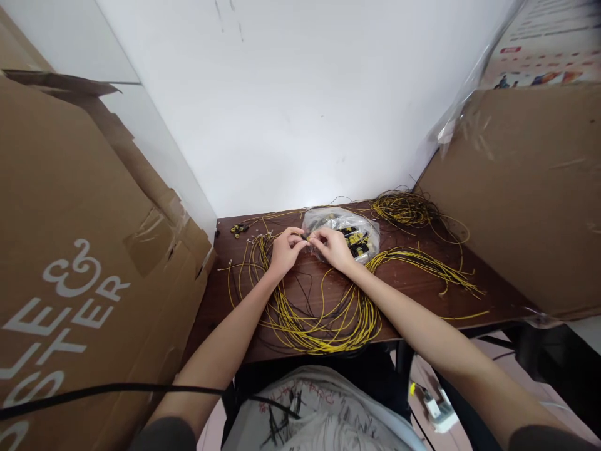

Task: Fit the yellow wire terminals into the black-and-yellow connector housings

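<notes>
Both hands meet over the middle of the brown table, fingertips almost touching. My left hand (285, 250) is closed in a pinch on a small black-and-yellow piece (305, 237), too small to name for certain. From the other side, the fingers of my right hand (334, 248) pinch the same piece. Just behind and right of the right hand lies a clear plastic bag (373, 232) with several black and yellow connectors (357, 240) in it. A large loop of yellow and black wires (323, 338) curves beneath my wrists, its ends fanned out left and right.
A tangled wire bundle (406, 208) sits at the back right. Several small black-and-yellow parts (239, 230) lie at the back left. Cardboard boxes stand left (94, 250) and right (526, 207), with a white wall (300, 113) behind. A black cable (117, 388) crosses my left forearm.
</notes>
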A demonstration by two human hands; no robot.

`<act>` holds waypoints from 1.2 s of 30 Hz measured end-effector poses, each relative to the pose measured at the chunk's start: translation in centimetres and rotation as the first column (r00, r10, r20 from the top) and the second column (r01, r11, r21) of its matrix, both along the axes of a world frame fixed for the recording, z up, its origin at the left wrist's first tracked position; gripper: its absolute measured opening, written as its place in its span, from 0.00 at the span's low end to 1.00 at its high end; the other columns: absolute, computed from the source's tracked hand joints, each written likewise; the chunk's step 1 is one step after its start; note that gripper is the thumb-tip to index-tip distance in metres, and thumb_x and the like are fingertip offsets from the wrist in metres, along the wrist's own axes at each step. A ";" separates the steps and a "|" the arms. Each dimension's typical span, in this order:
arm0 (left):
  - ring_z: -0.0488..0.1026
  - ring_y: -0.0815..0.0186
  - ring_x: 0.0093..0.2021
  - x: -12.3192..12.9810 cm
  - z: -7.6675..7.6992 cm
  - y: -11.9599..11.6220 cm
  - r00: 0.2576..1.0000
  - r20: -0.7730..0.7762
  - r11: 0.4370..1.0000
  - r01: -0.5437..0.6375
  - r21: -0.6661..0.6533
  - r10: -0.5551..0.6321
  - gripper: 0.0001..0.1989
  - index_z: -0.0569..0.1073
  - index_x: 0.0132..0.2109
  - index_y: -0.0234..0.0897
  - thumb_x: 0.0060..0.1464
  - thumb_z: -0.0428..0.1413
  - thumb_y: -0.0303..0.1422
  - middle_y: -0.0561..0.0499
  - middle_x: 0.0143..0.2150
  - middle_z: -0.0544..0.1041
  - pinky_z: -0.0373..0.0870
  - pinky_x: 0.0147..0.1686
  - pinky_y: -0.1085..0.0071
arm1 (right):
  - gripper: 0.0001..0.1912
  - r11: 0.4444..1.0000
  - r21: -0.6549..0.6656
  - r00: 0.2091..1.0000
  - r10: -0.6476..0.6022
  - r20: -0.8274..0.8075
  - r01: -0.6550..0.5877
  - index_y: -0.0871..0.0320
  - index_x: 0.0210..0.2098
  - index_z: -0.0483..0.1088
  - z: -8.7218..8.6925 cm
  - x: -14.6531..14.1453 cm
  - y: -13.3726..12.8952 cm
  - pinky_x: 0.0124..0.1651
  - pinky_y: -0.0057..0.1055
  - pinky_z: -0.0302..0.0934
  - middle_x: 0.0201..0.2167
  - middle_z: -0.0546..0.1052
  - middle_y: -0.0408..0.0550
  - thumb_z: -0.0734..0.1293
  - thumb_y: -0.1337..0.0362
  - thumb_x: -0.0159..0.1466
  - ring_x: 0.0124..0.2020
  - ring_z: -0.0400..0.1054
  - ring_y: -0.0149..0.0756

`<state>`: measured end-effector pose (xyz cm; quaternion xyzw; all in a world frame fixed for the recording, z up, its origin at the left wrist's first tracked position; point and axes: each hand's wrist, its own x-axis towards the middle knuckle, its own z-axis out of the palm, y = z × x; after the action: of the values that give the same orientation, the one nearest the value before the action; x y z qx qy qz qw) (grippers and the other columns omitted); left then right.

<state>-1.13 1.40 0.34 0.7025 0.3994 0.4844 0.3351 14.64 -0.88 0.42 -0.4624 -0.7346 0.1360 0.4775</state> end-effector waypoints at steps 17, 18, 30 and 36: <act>0.75 0.65 0.32 0.0 -0.5 0.2 0.993 0.010 0.993 0.118 0.022 -0.118 0.06 0.73 0.33 0.34 0.48 0.57 0.33 0.48 0.32 0.78 0.68 0.37 0.70 | 0.09 1.000 0.008 0.991 -0.002 0.131 0.001 0.61 0.38 0.72 -0.1 0.1 0.0 0.36 0.31 0.59 0.29 0.73 0.48 0.67 0.63 0.59 0.31 0.66 0.36; 0.75 0.65 0.32 0.0 -0.5 0.2 0.992 0.008 0.991 0.129 0.023 -0.129 0.06 0.73 0.33 0.34 0.49 0.57 0.33 0.48 0.32 0.78 0.68 0.36 0.70 | 0.09 1.000 0.008 0.988 -0.006 0.156 0.004 0.61 0.38 0.72 -0.2 0.2 0.0 0.36 0.31 0.59 0.29 0.73 0.49 0.66 0.63 0.59 0.31 0.66 0.36; 0.72 0.67 0.28 -0.1 -0.3 0.3 0.978 -0.001 0.978 0.209 -0.016 -0.209 0.08 0.72 0.31 0.33 0.47 0.59 0.35 0.50 0.26 0.76 0.67 0.31 0.72 | 0.13 0.998 0.061 0.890 -0.019 0.456 -0.010 0.61 0.37 0.71 0.6 0.9 -0.6 0.40 0.28 0.56 0.33 0.73 0.51 0.59 0.61 0.65 0.36 0.65 0.37; 0.75 0.64 0.33 0.0 -0.2 0.2 0.966 0.065 0.964 0.256 -0.073 -0.252 0.09 0.71 0.31 0.33 0.45 0.59 0.35 0.47 0.30 0.78 0.70 0.37 0.68 | 0.14 0.996 0.076 0.874 0.011 0.486 -0.054 0.61 0.37 0.71 0.7 1.1 -0.5 0.40 0.27 0.55 0.32 0.73 0.51 0.57 0.61 0.66 0.36 0.66 0.36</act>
<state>-1.13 1.55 0.14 0.7200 0.3158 0.4402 0.4336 15.76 -1.38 1.13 -0.4481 -0.8437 -0.0084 0.2955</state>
